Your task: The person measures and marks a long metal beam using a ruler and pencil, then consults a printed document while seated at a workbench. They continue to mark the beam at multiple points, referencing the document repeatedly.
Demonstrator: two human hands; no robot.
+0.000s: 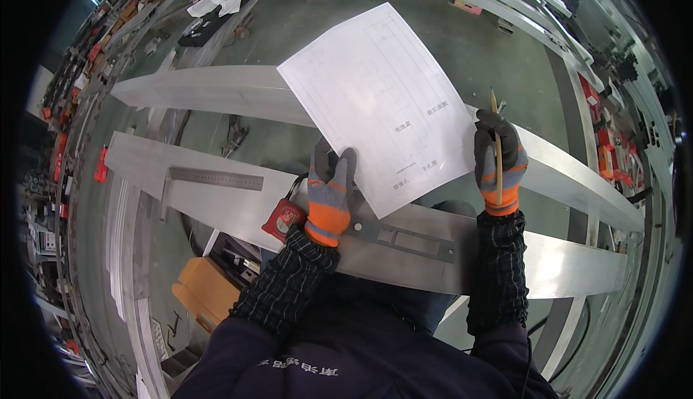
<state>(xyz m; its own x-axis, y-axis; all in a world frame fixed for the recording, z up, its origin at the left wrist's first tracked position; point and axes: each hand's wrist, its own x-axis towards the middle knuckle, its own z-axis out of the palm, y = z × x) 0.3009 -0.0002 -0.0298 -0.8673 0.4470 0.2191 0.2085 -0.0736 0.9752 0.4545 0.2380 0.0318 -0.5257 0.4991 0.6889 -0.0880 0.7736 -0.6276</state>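
Both my hands wear grey and orange gloves and hold up a white sheet of paper [375,103] with a faint line drawing and some print. My left hand [332,189] pinches its lower left edge, thumb on top. At the right edge, my right hand [499,157] is closed with a pencil [498,153] upright in it; its fingers meet the sheet's edge. Below the paper lies a long metal profile [238,211]. On it rest a red tape measure [283,220] beside my left wrist, a steel square [216,178] farther left, and a grey slotted plate [404,240].
A second metal beam [216,85] runs behind the first. An open cardboard box [206,291] stands on the floor at the lower left. Shelving with tools and red boxes [613,153] lines the sides. A black case [209,27] with white cloth lies at the far left.
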